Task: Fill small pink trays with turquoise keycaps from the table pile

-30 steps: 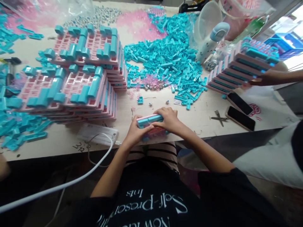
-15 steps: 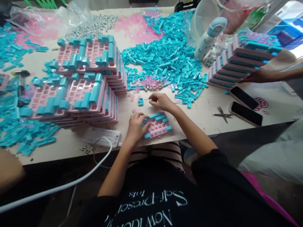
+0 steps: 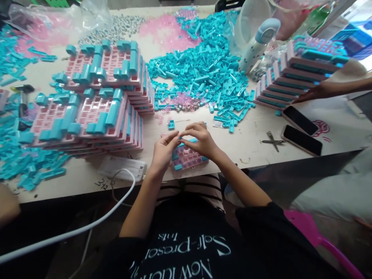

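My left hand and my right hand meet fingertip to fingertip above the top left of a pink tray with blue pieces. Each hand is pinched; a tiny bit of blue shows between the fingertips, but what they grip is too small to make out. The tray lies flat near the table's front edge, its back edge partly hidden by my right hand. Just behind my hands sits a small blue piece, with pink clear bits farther back.
Stacks of pink and blue trays stand at left, beside a power bank with a white cable. Blue pieces are heaped behind. At right are tweezers, two phones, and another person's hand at a tray stack.
My right hand has come down and left from behind the tray to meet my left hand. My left hand's fingers have left the tray and closed. The view has shifted slightly.
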`<state>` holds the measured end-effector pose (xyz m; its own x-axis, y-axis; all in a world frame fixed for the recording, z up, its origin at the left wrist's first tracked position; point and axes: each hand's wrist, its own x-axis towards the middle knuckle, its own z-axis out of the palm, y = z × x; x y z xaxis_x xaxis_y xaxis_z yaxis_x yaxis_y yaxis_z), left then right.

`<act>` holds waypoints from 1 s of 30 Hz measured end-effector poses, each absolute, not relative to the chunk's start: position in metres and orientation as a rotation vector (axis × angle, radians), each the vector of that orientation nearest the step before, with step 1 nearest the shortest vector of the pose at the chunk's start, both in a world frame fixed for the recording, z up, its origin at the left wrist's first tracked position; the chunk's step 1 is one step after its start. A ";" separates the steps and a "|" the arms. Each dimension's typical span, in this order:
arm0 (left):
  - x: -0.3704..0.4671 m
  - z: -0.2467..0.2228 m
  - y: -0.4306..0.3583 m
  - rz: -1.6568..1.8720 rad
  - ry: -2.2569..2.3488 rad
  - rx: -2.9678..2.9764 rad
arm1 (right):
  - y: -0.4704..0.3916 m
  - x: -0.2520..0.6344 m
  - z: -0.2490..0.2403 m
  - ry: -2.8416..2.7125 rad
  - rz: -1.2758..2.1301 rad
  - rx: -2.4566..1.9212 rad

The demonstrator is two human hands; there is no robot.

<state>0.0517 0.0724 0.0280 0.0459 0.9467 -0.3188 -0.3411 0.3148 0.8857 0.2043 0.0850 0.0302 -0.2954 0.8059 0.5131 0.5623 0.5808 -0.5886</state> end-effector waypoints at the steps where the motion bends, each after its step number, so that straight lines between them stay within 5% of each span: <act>1: 0.052 0.027 0.071 1.117 1.105 0.742 | 0.085 0.205 0.030 -2.003 0.376 -1.100; 12: 0.013 0.020 0.084 0.790 1.702 1.977 | 0.073 0.228 0.009 -2.291 0.245 -1.136; 30: 0.021 0.006 0.088 0.764 1.706 2.038 | 0.069 0.228 0.005 -2.248 0.318 -1.229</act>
<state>0.0214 0.0879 0.0056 0.1183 0.9790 0.1660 0.7759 -0.1955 0.5999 0.2278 0.0694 0.0053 -0.4286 0.8310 0.3546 0.7002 0.5535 -0.4509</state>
